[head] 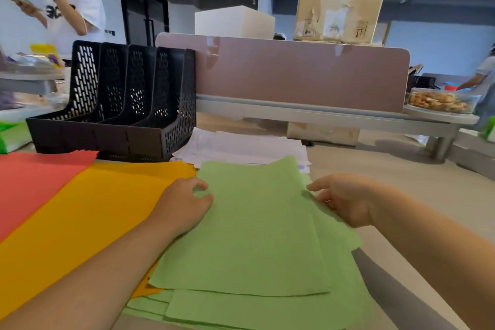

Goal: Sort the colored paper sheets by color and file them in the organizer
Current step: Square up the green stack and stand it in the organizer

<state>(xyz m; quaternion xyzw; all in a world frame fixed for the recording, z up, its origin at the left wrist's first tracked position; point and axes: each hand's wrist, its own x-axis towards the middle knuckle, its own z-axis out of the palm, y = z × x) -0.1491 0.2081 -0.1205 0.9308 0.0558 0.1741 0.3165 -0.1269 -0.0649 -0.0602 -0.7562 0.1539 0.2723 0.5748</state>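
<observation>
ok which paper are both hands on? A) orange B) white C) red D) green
D: the left hand and right hand each grip a side edge of the green sheets.

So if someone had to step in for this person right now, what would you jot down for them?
Hands: the left hand pinches the left edge of the green sheets; the right hand holds their right edge, thumb on top.
Where: the red sheets are far left, with the orange sheets beside them. The green sheets are nearest, loosely fanned. White papers lie behind them. The black four-slot organizer stands at the back left.
Done: the colours look grouped into piles.
Left: square up the green pile, then file each colour in its own slot. No coloured paper shows in the organizer yet.
</observation>
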